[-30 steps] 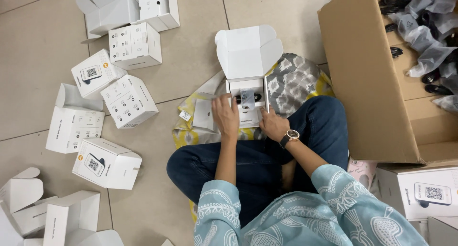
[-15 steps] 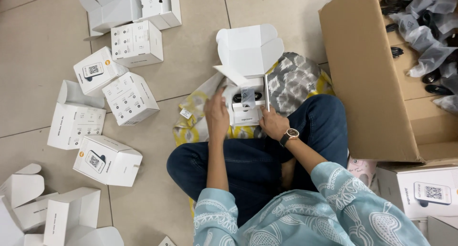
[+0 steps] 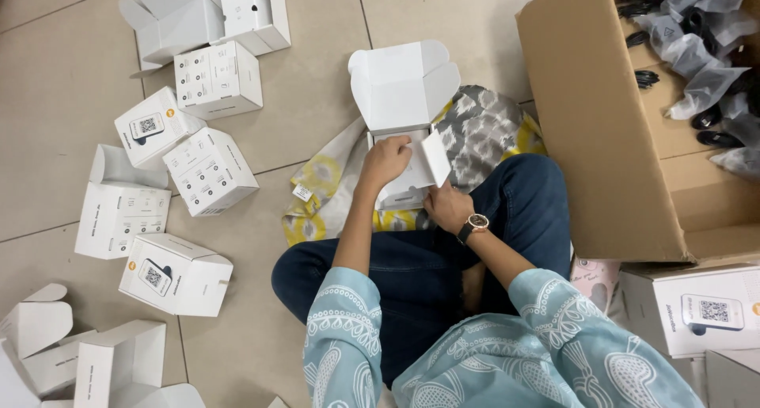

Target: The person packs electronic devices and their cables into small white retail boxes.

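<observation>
I sit cross-legged on a tiled floor with an open white carton (image 3: 402,87) in front of my knees, its lid standing up at the far side. My left hand (image 3: 385,159) lies flat on a white inner flap folded over the carton's opening. My right hand (image 3: 447,207), with a watch on the wrist, holds the carton's near right edge beside an upright side flap (image 3: 436,158). The contents are hidden under the flap.
Several white cartons lie on the floor at the left, some closed (image 3: 208,170), some open (image 3: 119,202). A large cardboard box (image 3: 625,139) of bagged black cables stands at the right. A yellow and grey cloth (image 3: 483,131) lies under the carton.
The dark item inside the carton was visible before; the white inner flap now covers it, and my left hand has moved up onto that flap.
</observation>
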